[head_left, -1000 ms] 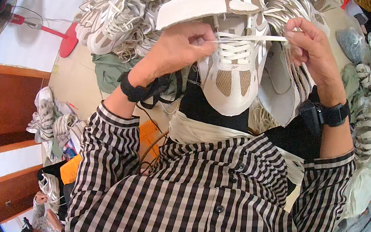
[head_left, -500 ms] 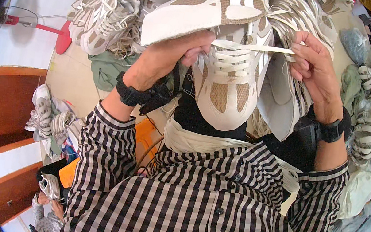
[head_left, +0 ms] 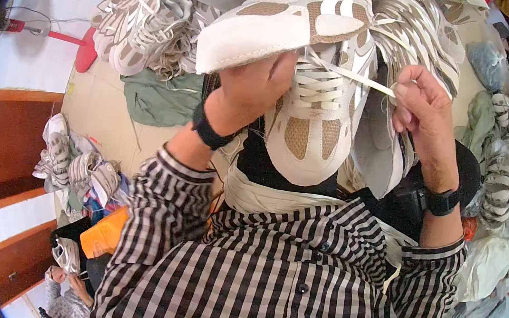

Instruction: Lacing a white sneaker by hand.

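A white and tan sneaker upper (head_left: 307, 156) lies toe toward me, with a flat cream lace (head_left: 363, 79) crisscrossed through its lower eyelets. My right hand (head_left: 420, 111), to the right of it, pinches the lace's free length between thumb and fingers and holds it taut. At the shoe's left edge is my left hand (head_left: 255, 87); its fingertips are hidden, partly beneath another white and tan upper (head_left: 252, 35) that lies sideways across the top. A grey-lined upper (head_left: 384, 138) stands on edge by the right side. A bundle of cream laces (head_left: 275, 194) hangs across my front.
Heaps of similar uppers lie at the far left (head_left: 146, 27) and along the right (head_left: 504, 161). Green cloth (head_left: 159, 97) is on the tiled floor. A red fan base (head_left: 87, 50) stands at far left. Another person's hands (head_left: 65, 277) hold a shoe at lower left.
My left hand has turned and drawn nearer to me, off the lace stretch it was beside. The lace now slants down to my right hand, which is slightly lower.
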A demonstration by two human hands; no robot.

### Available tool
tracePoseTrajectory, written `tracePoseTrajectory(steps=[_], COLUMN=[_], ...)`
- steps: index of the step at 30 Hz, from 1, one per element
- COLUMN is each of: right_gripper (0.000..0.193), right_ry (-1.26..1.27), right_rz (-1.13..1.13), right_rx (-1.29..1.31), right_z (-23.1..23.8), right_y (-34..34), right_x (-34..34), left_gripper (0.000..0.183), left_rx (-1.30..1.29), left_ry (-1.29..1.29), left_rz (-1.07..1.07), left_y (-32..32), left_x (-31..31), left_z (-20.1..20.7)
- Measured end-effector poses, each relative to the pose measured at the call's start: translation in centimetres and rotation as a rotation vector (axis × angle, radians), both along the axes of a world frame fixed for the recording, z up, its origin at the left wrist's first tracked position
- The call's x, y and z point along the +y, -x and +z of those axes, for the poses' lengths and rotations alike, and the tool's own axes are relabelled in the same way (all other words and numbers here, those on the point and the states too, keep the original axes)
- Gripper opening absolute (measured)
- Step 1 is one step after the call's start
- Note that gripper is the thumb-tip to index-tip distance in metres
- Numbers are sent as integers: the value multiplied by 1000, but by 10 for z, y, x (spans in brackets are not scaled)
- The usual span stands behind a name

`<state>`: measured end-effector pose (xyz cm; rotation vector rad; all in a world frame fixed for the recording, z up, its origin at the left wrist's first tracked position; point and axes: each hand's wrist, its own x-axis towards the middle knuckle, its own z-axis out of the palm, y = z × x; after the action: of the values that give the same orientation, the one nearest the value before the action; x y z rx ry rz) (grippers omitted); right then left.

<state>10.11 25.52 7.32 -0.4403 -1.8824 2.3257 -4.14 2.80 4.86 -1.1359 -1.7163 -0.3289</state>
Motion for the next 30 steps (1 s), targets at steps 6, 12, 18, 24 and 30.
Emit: tracePoseTrajectory(steps=[6, 12, 18, 24, 30], right_gripper=[12, 11, 14, 7, 8], right_ry=[141, 212, 163, 72, 103], right_rz=[-24, -50, -28, -285, -181], right_rx=[-22, 136, 176, 205, 91], right_z=[0, 20, 33, 54, 32], right_y=[-8, -13, -14, -2, 4], right_x=[12, 36, 52, 75, 97], left_gripper=[20, 23, 26, 27, 30], left_rx=[-451, -552, -659, -777, -832], left_ry=[-186, -116, -77, 39, 90], left_rz=[-190, -312, -349, -420, -402], left_y=[-1, -8, -8, -1, -3], left_x=[16, 2, -2, -10, -13], left_z=[-14, -13, -14, -7, -3])
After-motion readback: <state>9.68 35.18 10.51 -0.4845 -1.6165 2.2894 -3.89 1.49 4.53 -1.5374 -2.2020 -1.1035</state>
